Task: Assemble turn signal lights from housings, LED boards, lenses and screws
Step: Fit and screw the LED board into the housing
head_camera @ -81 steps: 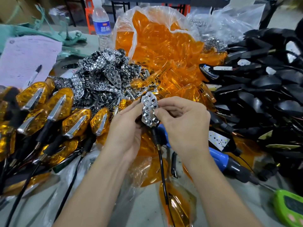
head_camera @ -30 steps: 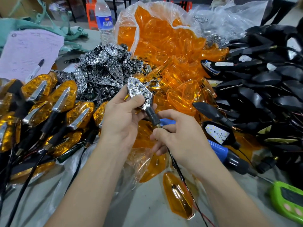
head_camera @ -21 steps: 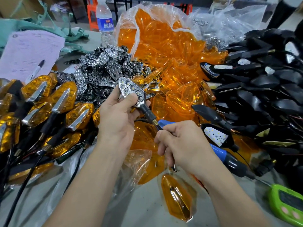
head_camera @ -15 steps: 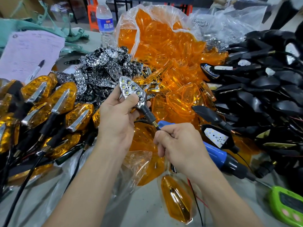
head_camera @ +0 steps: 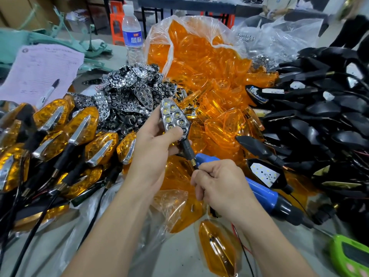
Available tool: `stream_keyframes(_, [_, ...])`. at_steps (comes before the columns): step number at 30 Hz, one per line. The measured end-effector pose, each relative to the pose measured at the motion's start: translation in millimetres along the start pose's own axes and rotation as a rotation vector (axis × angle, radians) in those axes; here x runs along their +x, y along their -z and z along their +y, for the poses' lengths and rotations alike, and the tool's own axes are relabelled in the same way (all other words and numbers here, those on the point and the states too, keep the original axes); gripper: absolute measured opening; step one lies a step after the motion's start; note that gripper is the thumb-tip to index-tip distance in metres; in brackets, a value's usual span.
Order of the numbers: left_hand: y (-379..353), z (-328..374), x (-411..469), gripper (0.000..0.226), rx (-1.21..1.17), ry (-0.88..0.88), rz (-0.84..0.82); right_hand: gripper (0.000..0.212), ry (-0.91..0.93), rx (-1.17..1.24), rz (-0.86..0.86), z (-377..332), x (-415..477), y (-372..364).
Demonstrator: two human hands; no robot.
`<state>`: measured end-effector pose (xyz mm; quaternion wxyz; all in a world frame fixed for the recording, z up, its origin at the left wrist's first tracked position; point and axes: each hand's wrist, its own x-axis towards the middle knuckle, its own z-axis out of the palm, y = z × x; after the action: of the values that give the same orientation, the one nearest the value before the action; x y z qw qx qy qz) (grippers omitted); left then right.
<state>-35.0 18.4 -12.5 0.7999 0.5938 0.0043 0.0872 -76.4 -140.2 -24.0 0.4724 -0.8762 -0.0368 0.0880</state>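
- Turn signal light (head_camera: 174,118), with no lens on it, is held up above the middle of the table (head_camera: 179,254), shiny reflector face towards the camera and pointed tip up.
- Left hand (head_camera: 151,148) grips it from the left: the thumb lies across the lower part of the reflector face and the fingers curl round behind the body.
- Its black stalk (head_camera: 186,146) slants down and to the right from the left hand, ending in a brass threaded tip just above the right hand.
- Right hand (head_camera: 221,182) sits lower and to the right, knuckles up, in a loose fist with the fingers curled round the wire (head_camera: 240,243) that leaves the stalk; red and black strands show below the wrist.
- Both forearms reach in from the bottom edge and draw close at the hands, which are near each other but not touching.
- A blue screwdriver (head_camera: 261,191) lies on the table just behind the right hand.
- One loose amber lens (head_camera: 216,248) lies on the table below the right forearm.
- Around the hands: finished lights (head_camera: 79,132) to the left, a heap of reflectors (head_camera: 127,90) behind, a bag of amber lenses (head_camera: 199,56) behind that, and black housings (head_camera: 319,120) to the right.
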Motion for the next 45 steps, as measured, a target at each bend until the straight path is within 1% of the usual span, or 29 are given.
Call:
stream_keyframes(3, [-1,1,-1,0.031,-0.052,0.02,0.017,0.031,0.009,0.022,-0.028,0,1,3])
stream_keyframes(5, [0,0,-1,0.025,-0.079,0.021,0.036,0.032,0.003,0.025,-0.082,1,2,7])
stream_keyframes(9, [-1,-3,-1,0.015,-0.095,0.064,0.055,0.03,0.003,0.071,-0.306,-6,-3,26])
stream_keyframes(10, [0,-2,0,0.015,-0.124,0.096,0.054,0.033,0.006,0.076,-0.304,-9,-4,33])
stream_keyframes(11, [1,0,0,0.015,-0.167,0.145,0.046,0.035,0.006,0.086,-0.265,-9,-5,41])
stream_keyframes(13, [3,4,1,0.019,-0.261,0.258,0.001,0.028,0.01,0.117,-0.19,-10,-8,56])
stream_keyframes(14, [4,6,1,0.021,-0.292,0.304,-0.016,0.023,0.015,0.083,-0.193,-9,-12,61])
stream_keyframes(15, [5,8,-1,0.023,-0.305,0.337,-0.021,0.019,0.02,0.0,-0.219,-8,-16,64])
stream_keyframes(17, [3,10,-3,0.03,-0.276,0.359,-0.01,0.012,0.008,-0.2,-0.274,-3,-28,61])
stream_keyframes(19, [0,10,-5,0.036,-0.225,0.355,-0.008,0.004,-0.017,-0.294,-0.279,-1,-42,52])
stream_keyframes(20, [-1,10,-6,0.036,-0.195,0.352,-0.011,0.008,-0.018,-0.306,-0.262,-1,-49,46])
stream_keyframes(22, [-3,11,-9,0.029,-0.138,0.346,-0.016,0.021,-0.032,-0.34,-0.227,-1,-61,37])
stream_keyframes(24, [-4,12,-14,0.016,-0.091,0.341,-0.019,0.035,-0.026,-0.48,-0.189,1,-71,28])
stream_keyframes(26, [-5,12,-17,0.014,-0.046,0.328,-0.021,0.038,0.018,-0.618,-0.159,3,-76,20])
stream_keyframes(27, [-5,11,-18,0.015,-0.033,0.324,-0.024,0.035,0.037,-0.633,-0.148,4,-78,17])
stream_keyframes(29, [-6,9,-19,0.014,0.0,0.321,-0.054,0.03,0.054,-0.573,-0.15,7,-77,15])
stream_keyframes(31, [-7,5,-18,0.019,0.034,0.314,-0.068,0.026,0.058,-0.407,-0.102,7,-71,19])
stream_keyframes(32, [-7,3,-17,0.016,0.044,0.3,-0.076,0.025,0.07,-0.293,-0.023,4,-65,23])
stream_keyframes(33, [-6,2,-16,0.013,0.045,0.288,-0.092,0.024,0.084,-0.179,0.091,1,-58,25])
stream_keyframes(35, [-7,0,-17,0.018,0.035,0.282,-0.152,0.02,0.098,-0.026,0.363,-5,-38,29])
stream_keyframes(37, [-11,-2,-18,0.029,0.054,0.256,-0.203,0.016,0.097,0.008,0.575,-15,-18,27])
stream_keyframes(38, [-12,-4,-19,0.036,0.072,0.231,-0.204,0.017,0.088,-0.014,0.626,-19,-10,24])
stream_keyframes(39, [-13,-6,-19,0.042,0.091,0.215,-0.185,0.017,0.08,-0.026,0.645,-21,-4,21])
stream_keyframes(40, [-14,-8,-19,0.042,0.113,0.199,-0.165,0.014,0.077,-0.011,0.641,-23,0,18])
stream_keyframes(41, [-14,-9,-18,0.034,0.133,0.184,-0.142,0.012,0.073,0.027,0.617,-24,3,15])
stream_keyframes(42, [-14,-10,-18,0.031,0.159,0.167,-0.116,0.014,0.071,0.072,0.572,-24,4,13])
stream_keyframes(44, [-13,-11,-17,0.037,0.196,0.126,-0.068,0.015,0.101,0.203,0.42,-20,6,13])
stream_keyframes(45, [-12,-12,-16,0.033,0.189,0.102,-0.046,0.016,0.124,0.271,0.331,-19,6,15])
